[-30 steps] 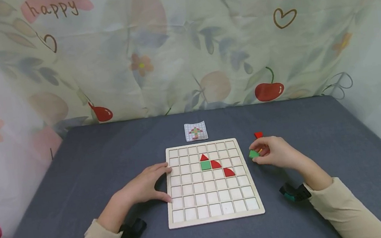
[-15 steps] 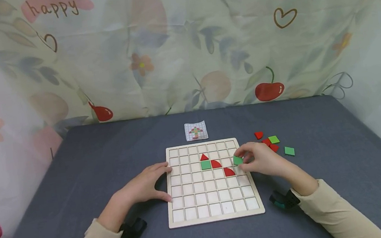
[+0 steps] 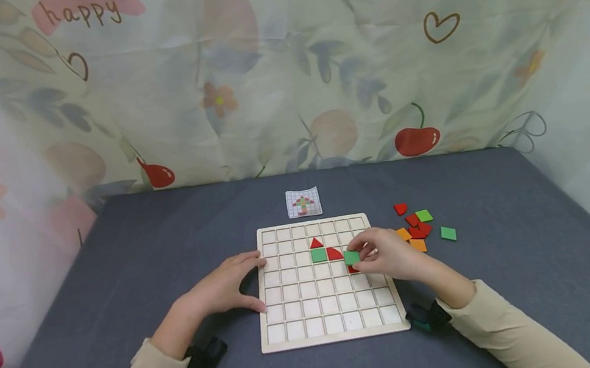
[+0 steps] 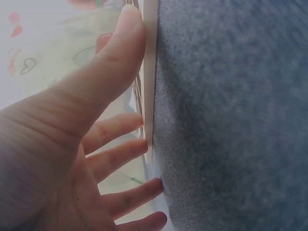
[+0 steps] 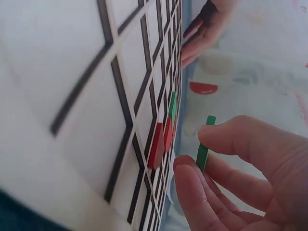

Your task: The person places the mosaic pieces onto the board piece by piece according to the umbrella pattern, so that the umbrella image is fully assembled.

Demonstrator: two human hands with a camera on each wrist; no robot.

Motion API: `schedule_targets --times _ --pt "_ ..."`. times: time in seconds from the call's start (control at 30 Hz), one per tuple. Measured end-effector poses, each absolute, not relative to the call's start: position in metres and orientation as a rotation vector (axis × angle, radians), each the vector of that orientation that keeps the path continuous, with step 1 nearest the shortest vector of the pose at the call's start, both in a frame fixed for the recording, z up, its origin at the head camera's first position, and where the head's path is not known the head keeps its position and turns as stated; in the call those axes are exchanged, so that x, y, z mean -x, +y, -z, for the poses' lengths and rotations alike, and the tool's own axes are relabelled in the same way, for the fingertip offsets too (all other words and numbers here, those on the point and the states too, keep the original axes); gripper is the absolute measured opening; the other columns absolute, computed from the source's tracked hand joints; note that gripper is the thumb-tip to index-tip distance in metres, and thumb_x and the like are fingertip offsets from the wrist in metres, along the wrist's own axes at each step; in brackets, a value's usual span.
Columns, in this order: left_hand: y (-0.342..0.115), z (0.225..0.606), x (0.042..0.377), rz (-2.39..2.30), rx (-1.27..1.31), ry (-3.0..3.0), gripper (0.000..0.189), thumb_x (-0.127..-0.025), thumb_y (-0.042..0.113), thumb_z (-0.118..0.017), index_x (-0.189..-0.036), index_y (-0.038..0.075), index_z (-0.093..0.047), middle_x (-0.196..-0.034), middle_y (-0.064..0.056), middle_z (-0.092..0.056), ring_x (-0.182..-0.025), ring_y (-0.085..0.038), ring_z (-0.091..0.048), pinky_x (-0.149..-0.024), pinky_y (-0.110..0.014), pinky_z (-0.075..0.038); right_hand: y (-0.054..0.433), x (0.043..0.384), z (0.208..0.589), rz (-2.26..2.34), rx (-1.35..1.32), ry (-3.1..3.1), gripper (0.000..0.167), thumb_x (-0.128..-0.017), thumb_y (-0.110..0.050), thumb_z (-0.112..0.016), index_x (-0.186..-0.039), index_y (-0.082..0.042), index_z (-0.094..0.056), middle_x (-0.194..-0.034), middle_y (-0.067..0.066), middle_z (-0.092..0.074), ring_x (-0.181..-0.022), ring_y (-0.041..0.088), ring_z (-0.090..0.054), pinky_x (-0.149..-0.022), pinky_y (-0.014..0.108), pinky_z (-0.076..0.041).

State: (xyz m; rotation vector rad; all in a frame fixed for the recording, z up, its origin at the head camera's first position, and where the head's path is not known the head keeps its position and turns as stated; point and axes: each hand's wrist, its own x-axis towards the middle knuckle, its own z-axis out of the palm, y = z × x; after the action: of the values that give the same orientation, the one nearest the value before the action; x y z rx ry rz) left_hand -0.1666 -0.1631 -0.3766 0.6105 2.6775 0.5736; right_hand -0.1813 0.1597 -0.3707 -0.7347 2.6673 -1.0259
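Observation:
A pale wooden grid board [image 3: 312, 327] lies on the table, with a red triangle [image 3: 316, 243], a green square tile [image 3: 318, 255] and a red quarter-round tile [image 3: 334, 254] set in its cells. Another red quarter-round tile [image 3: 352, 269] is partly covered. Over it, my right hand [image 3: 392, 255] pinches a green tile [image 5: 204, 144] between thumb and fingers, held clear of the board in the right wrist view. My left hand [image 3: 227, 285] rests at the board's left edge, thumb and fingers spread; up close, the thumb [image 4: 113, 67] lies along that edge.
Behind the board lies a small paper card [image 3: 303, 203] printed with a coloured grid pattern. To the right sit loose red tiles [image 3: 419, 231], orange tiles [image 3: 417, 245], a light green tile [image 3: 423, 215] and a green tile [image 3: 448, 233]. A patterned curtain hangs behind the table.
My right hand has moved left from beside the loose tiles to over the board, carrying the green tile. The loose tiles it covered now show. My left hand has stayed put.

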Motion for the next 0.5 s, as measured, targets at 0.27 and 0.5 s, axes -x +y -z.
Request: schedule_targets --times 0.27,0.5 --pt "-0.163 0.377 0.167 -0.574 -0.598 2.675 0.088 -0.068 0.044 -0.079 -0.139 0.008 -0.043 -0.15 -0.015 -0.033 -0.138 -0.035 -0.03 -0.11 -0.052 -0.029 0.15 0.181 0.374 1.018 0.787 2.677 0.025 -0.076 -0.01 -0.076 -0.098 -0.002 -0.066 -0.091 0.008 -0.065 -0.075 0.009 -0.06 -0.067 0.018 -0.053" --pt "-0.163 0.378 0.167 -0.576 -0.603 2.677 0.087 -0.068 0.045 -0.079 -0.139 0.008 -0.043 -0.15 -0.015 -0.034 -0.138 -0.036 -0.03 -0.11 -0.052 -0.029 0.142 0.182 0.374 0.937 0.808 2.715 0.024 -0.075 -0.013 -0.077 -0.096 -0.005 -0.066 -0.087 0.004 -0.066 -0.074 0.01 -0.058 -0.064 0.018 -0.048"
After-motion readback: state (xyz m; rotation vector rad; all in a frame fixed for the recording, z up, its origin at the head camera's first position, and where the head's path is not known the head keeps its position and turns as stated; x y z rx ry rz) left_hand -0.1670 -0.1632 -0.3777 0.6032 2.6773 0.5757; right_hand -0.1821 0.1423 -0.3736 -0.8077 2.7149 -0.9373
